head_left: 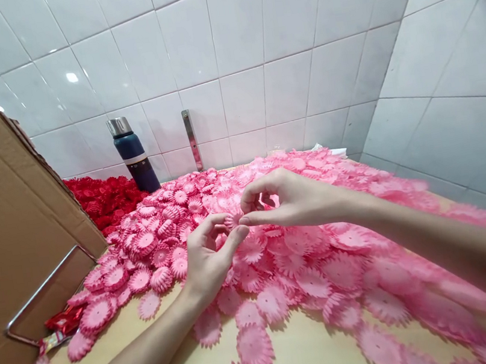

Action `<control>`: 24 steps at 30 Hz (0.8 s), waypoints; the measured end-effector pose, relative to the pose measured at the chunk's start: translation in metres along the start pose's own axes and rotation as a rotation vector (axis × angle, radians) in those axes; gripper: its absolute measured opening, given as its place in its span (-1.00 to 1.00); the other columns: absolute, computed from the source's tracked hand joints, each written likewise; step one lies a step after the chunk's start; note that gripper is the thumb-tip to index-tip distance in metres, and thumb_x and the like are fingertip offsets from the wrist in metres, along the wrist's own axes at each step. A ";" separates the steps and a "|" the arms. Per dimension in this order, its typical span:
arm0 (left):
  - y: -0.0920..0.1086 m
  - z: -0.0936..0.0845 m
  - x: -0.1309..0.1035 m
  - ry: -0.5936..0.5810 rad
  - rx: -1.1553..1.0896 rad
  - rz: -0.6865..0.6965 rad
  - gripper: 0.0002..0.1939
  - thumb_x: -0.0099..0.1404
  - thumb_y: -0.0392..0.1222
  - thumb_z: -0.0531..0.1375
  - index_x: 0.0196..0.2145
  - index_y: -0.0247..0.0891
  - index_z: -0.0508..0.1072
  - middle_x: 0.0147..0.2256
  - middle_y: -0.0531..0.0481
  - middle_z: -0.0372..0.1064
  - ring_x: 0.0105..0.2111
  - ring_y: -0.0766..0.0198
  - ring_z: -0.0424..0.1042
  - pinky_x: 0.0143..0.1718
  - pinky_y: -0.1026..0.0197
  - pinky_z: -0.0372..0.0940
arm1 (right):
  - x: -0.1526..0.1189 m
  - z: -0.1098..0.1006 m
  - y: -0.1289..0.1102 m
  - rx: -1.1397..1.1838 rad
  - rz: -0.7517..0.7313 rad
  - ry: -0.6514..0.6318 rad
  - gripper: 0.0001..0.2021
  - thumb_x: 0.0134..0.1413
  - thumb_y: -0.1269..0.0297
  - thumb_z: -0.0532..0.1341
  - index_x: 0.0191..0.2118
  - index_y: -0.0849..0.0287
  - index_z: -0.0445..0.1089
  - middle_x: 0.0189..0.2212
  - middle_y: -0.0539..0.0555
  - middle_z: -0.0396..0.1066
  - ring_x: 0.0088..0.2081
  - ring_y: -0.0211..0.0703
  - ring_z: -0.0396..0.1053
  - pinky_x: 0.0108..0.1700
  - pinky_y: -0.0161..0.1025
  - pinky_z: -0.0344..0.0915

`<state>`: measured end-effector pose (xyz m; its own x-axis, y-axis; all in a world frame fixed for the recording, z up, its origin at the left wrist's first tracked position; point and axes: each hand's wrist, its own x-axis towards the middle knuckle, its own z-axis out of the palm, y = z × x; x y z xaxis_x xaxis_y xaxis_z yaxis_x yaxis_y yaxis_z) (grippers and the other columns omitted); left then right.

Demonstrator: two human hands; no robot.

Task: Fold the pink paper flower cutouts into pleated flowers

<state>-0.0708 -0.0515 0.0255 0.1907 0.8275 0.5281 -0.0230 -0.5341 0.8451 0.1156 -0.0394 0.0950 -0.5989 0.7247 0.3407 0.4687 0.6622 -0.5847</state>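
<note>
At the clock's centre, the left hand (204, 262) pinches a small pink flower piece (232, 220) between thumb and fingers; the right hand (284, 199) has its fingertips at the piece's three o'clock edge, though whether they grip it I cannot tell. Tall cardboard (12, 228) walls off nine o'clock, a bent metal rod (42, 291) in front of it and a shiny red wrapper (65, 320) beside that, past eight. Towards ten, a dark blue bottle (134, 158) stands partly in front of a deep red heap (104, 199); at eleven a metal strip (192, 141) leans on the tiled wall (234, 31). Loose pink discs (317, 280) spread from twelve round to six, crowding the worktop (295, 350), the right forearm crossing above them towards four
</note>
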 end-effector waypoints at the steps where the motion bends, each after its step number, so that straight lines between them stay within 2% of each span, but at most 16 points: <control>1: -0.001 0.000 0.000 0.017 0.011 0.010 -0.84 0.18 -0.18 0.28 -0.27 -0.25 0.49 -0.33 -0.03 0.46 -0.34 0.27 0.42 -0.26 0.23 0.34 | -0.001 0.000 0.000 0.010 0.011 -0.005 -0.84 0.06 0.18 0.24 -0.30 0.16 0.40 -0.52 -0.01 0.38 -0.47 -0.26 0.31 -0.45 -0.29 0.21; 3: -0.003 0.001 0.001 0.054 0.023 0.057 -0.88 0.17 -0.26 0.28 -0.28 -0.24 0.51 -0.29 -0.03 0.46 -0.26 0.26 0.44 -0.19 0.21 0.36 | -0.002 0.000 0.000 0.065 0.051 -0.030 -0.80 0.09 0.20 0.22 -0.18 0.15 0.36 -0.56 -0.06 0.36 -0.52 -0.29 0.28 -0.50 -0.31 0.19; 5: -0.004 0.000 0.001 0.072 0.034 0.105 -0.90 0.17 -0.32 0.28 -0.31 -0.23 0.55 -0.24 -0.05 0.45 -0.20 0.24 0.43 -0.14 0.19 0.38 | -0.003 0.000 0.001 0.161 0.092 -0.076 -0.79 0.12 0.18 0.19 -0.14 0.13 0.36 -0.52 -0.04 0.40 -0.49 -0.28 0.33 -0.48 -0.32 0.24; 8: -0.005 -0.002 0.001 0.091 0.030 0.123 -0.85 0.13 -0.36 0.30 -0.32 -0.20 0.59 -0.15 -0.07 0.39 -0.09 0.18 0.41 -0.09 0.13 0.41 | -0.002 0.001 0.002 0.264 0.138 -0.084 -0.78 0.14 0.12 0.17 -0.26 0.16 0.44 -0.41 0.04 0.47 -0.37 -0.22 0.43 -0.40 -0.28 0.32; 12: -0.002 -0.002 -0.001 0.109 0.035 0.124 -0.76 0.12 -0.39 0.28 -0.24 -0.17 0.58 -0.07 -0.08 0.33 0.01 0.15 0.35 -0.04 0.10 0.41 | 0.001 0.006 0.007 0.334 0.184 0.022 -0.79 0.00 0.14 0.28 -0.37 0.21 0.44 -0.45 0.07 0.48 -0.39 -0.19 0.45 -0.39 -0.25 0.36; 15: 0.004 0.000 -0.002 0.089 0.068 0.127 -0.75 0.17 -0.42 0.21 -0.24 -0.17 0.57 -0.09 -0.08 0.35 0.00 0.16 0.36 -0.08 0.15 0.42 | 0.003 0.011 0.011 0.463 0.193 0.086 -0.76 -0.17 0.26 0.39 -0.37 0.21 0.37 -0.43 0.07 0.48 -0.34 -0.17 0.47 -0.29 -0.22 0.41; 18: 0.007 0.002 -0.001 0.088 0.094 0.084 -0.82 0.22 -0.36 0.19 -0.24 -0.22 0.54 -0.19 -0.07 0.44 -0.13 0.21 0.43 -0.14 0.18 0.42 | 0.003 0.013 0.013 0.477 0.190 0.156 -0.70 -0.20 0.32 0.40 -0.33 0.18 0.31 -0.42 0.04 0.45 -0.33 -0.17 0.47 -0.28 -0.20 0.42; 21: 0.003 0.003 0.001 0.114 0.040 0.044 -0.89 0.19 -0.32 0.25 -0.27 -0.27 0.50 -0.29 -0.03 0.47 -0.26 0.27 0.47 -0.17 0.21 0.41 | 0.002 0.013 0.012 0.423 0.165 0.115 -0.70 -0.15 0.31 0.37 -0.25 0.17 0.32 -0.34 0.08 0.46 -0.27 -0.14 0.46 -0.24 -0.17 0.42; 24: -0.001 0.004 0.002 0.118 -0.005 0.021 -0.86 0.20 -0.30 0.25 -0.24 -0.25 0.46 -0.29 -0.01 0.47 -0.26 0.29 0.47 -0.18 0.23 0.41 | 0.001 0.015 0.009 0.378 0.151 0.072 -0.68 -0.12 0.29 0.36 -0.19 0.16 0.34 -0.28 0.10 0.49 -0.21 -0.10 0.46 -0.23 -0.17 0.41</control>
<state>-0.0667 -0.0503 0.0252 0.0731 0.8312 0.5512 -0.0312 -0.5505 0.8342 0.1088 -0.0357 0.0791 -0.4881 0.8290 0.2730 0.2681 0.4401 -0.8570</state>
